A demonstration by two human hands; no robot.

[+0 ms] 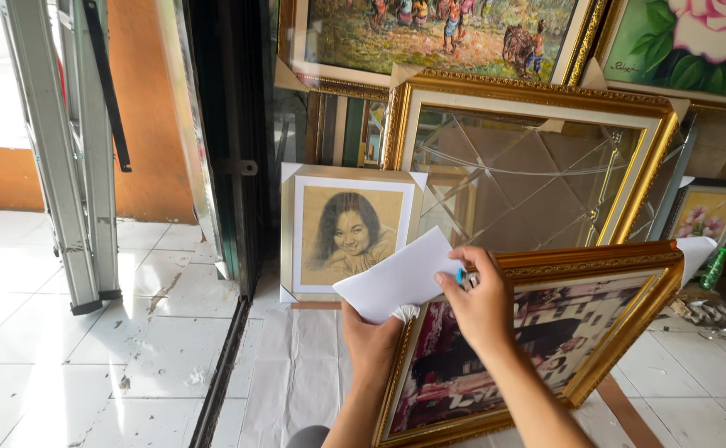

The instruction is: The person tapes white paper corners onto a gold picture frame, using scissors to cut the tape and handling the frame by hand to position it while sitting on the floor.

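A gold-framed picture point(595, 332) leans tilted in front of me, its glass showing a dark group photo. My left hand point(371, 340) grips the frame's upper left corner from behind. My right hand point(481, 303) rests on the frame's top edge, pinching a white folded paper corner piece point(396, 278) together with a small blue object point(461, 275) between the fingers. The frame's top right corner wears a white paper corner protector point(695, 253).
A framed pencil portrait point(348, 232) and a large gold frame with bevelled glass point(537, 166) lean against the wall, paintings above them. White paper point(292, 373) lies on the tiled floor. An aluminium ladder point(72, 166) stands left by the doorway. Debris point(703, 311) and a green bottle point(713, 267) sit right.
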